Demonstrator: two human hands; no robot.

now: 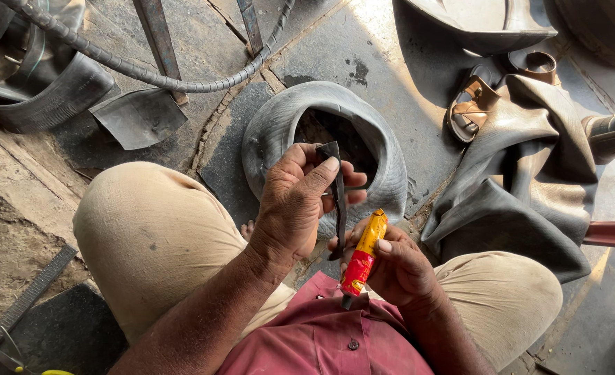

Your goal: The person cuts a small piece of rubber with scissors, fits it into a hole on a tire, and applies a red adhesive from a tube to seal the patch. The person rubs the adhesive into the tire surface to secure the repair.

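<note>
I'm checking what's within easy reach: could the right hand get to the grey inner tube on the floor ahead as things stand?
Probably not at once: the right hand grips a yellow-red tube, though the inner tube lies unobstructed.

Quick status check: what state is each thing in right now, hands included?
Left hand: shut on rubber strip, held upright.
Right hand: shut on glue tube, tilted; cap cannot tell.
Inner tube: limp, folded on the ground.
Sandal: lying on the ground, unworn.
Rubber scraps: crumpled in a heap.
</note>
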